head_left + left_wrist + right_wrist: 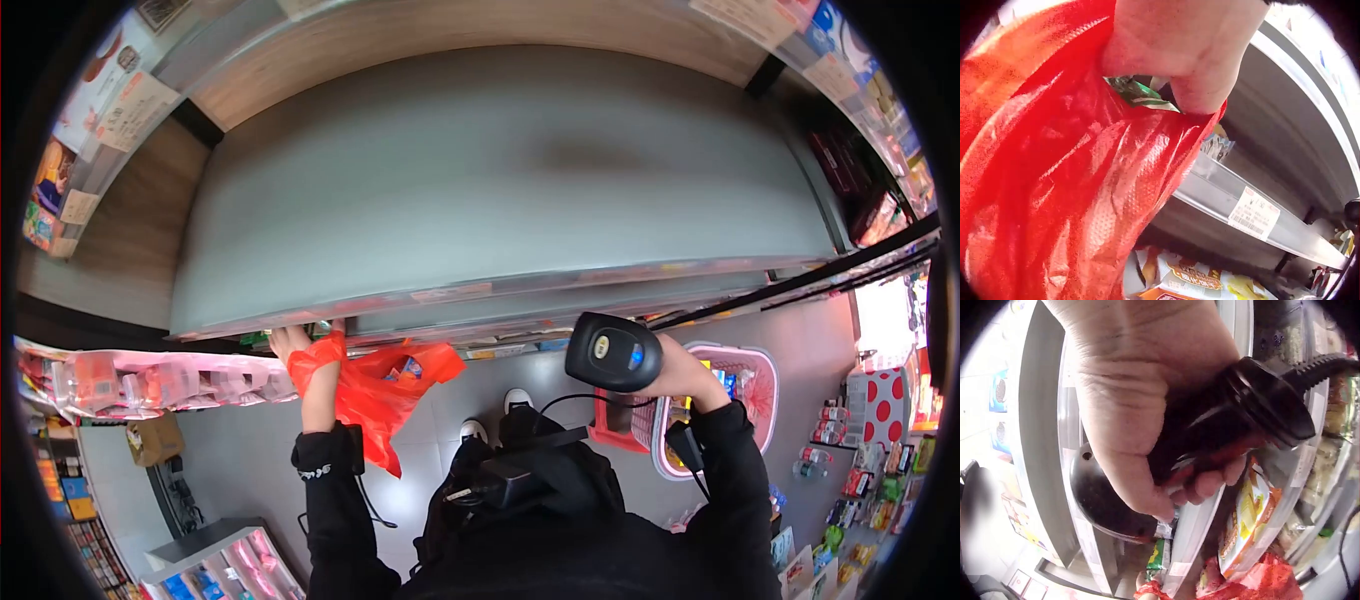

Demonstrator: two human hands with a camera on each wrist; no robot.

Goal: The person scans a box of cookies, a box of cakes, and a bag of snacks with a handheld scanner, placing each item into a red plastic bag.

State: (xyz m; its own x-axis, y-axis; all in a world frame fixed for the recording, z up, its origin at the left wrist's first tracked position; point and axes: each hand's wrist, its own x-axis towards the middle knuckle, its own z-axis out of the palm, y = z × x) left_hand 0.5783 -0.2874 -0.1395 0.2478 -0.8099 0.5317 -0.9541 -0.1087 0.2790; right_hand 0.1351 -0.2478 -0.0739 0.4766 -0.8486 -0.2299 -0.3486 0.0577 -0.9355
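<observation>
My left hand [290, 343] reaches in at the front edge of the shelf and pinches a green packet [1141, 92], whose top shows between thumb and fingers in the left wrist view. A red plastic bag [385, 400] hangs from the left wrist and hides much of the packet in the left wrist view. In the right wrist view the green packet [1159, 556] lies between two shelf edges. My right hand [678, 370] grips a black barcode scanner [608, 352] by its handle, fingers wrapped round it in the right wrist view.
A wide grey shelf [500, 180] spans the front. Below it a lower shelf bears a price label [1254, 214] and an orange-and-white snack pack [1194, 278]. A pink-and-white basket [768, 410] of goods stands at the right. The scanner's cord [570, 397] hangs before the body.
</observation>
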